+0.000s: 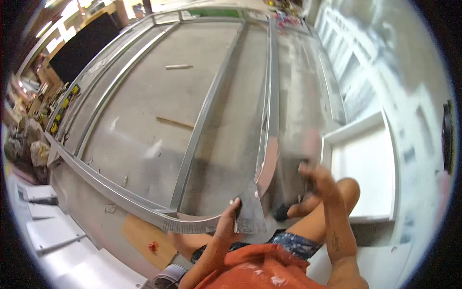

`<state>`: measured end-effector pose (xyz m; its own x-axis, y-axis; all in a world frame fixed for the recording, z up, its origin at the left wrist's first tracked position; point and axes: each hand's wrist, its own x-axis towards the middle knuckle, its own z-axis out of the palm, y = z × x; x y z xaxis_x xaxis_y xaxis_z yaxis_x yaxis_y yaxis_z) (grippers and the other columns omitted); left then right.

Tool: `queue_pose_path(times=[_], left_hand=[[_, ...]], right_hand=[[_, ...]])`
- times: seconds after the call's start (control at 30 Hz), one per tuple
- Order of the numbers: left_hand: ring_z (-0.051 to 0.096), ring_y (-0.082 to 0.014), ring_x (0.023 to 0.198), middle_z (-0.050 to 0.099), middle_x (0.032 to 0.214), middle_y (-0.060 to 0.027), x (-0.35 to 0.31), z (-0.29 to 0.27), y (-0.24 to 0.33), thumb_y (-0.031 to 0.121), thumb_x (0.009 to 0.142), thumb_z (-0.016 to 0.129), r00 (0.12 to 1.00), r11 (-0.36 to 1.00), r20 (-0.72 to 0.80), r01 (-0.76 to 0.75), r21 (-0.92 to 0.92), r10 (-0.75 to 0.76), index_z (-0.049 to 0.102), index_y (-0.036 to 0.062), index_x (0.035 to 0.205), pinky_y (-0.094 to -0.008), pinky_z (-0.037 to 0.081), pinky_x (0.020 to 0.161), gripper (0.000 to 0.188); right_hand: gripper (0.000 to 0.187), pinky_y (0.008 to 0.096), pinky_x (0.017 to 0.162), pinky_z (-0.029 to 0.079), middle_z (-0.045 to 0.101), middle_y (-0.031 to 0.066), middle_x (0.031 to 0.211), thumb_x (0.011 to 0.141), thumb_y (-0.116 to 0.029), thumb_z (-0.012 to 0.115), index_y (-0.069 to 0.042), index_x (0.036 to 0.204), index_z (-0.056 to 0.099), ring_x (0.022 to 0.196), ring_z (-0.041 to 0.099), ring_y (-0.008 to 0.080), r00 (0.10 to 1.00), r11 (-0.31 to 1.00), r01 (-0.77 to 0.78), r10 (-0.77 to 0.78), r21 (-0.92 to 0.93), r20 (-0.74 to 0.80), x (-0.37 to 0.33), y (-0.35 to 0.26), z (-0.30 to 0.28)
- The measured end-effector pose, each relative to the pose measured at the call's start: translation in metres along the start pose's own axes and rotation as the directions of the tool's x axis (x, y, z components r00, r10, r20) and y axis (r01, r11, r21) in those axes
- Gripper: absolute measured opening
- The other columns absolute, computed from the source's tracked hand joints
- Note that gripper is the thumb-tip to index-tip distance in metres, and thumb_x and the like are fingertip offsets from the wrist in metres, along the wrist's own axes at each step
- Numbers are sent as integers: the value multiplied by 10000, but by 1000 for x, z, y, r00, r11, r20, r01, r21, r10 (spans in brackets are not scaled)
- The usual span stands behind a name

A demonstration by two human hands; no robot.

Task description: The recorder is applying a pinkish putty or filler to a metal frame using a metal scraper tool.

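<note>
A large metal frame [192, 159] of grey rectangular tubes lies in front of me and reaches far ahead. My left hand [228, 220] is closed on its near right corner, where a flat grey corner piece [251, 214] fans out; the thumb lies on top and a fingertip shows at the far edge. Reddish-brown coating covers part of the right-hand tube [269, 161] close to that corner. My right hand [320, 182] is raised above my bent knee, right of the frame. Motion smears its fingers, and a dark blurred patch lies beside them, so what it holds cannot be made out.
A white shallow tray-like box [363, 168] lies at the right, beside a paint-smeared white panel [409, 120]. White boards [57, 231] are stacked at the lower left. A wooden board [149, 241] with a small red thing lies near my leg. Two sticks [174, 122] rest inside the frame.
</note>
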<state>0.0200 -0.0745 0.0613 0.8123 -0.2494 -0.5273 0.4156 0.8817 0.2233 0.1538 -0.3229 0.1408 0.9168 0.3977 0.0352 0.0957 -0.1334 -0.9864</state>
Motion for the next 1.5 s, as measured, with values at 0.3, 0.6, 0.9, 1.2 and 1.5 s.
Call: queue_pose_path(times=[0.3,0.6,0.9,1.2,1.5], left_hand=[[653,-277,975,652,1118,-121,-60,35,-8,372,962,511,978,995,191,-77,-60,87,539,31,1253,-453,525,873,450],[643,-279,1020,622,1171,-159,-46,-44,-31,301,969,492,950,946,4,-311,-90,312,491,-8,1281,-431,528,897,439],[633,-294,1056,593,1229,-168,-63,-79,-73,249,965,485,942,909,-76,-334,-247,326,444,-8,1322,-453,511,951,442],[662,-286,942,647,1124,-121,-37,-73,-38,313,965,491,908,885,-7,-411,-219,420,506,5,1296,-430,539,861,452],[656,-265,925,645,1098,-136,-55,-58,-15,309,969,503,811,782,-32,-573,-245,584,511,13,1291,-414,545,849,438]], right_hand=[[678,303,581,484,630,106,863,733,-597,732,21,1002,655,739,618,184,526,592,-464,783,-659,333,-8,-37,-7],[288,430,802,478,586,87,1020,874,-126,582,-212,1144,632,1001,574,301,810,59,584,-109,-810,576,122,20,-20],[258,372,810,466,598,-15,1027,818,-133,607,-260,1031,676,1039,542,211,543,-408,788,106,-461,833,180,66,-2],[344,397,877,472,637,1,1048,808,-70,586,-245,1071,721,1077,541,259,325,26,936,315,-350,892,160,57,12],[371,378,882,479,648,61,1077,773,-14,639,-183,1095,713,1023,566,292,590,192,795,-26,-575,807,142,-9,4]])
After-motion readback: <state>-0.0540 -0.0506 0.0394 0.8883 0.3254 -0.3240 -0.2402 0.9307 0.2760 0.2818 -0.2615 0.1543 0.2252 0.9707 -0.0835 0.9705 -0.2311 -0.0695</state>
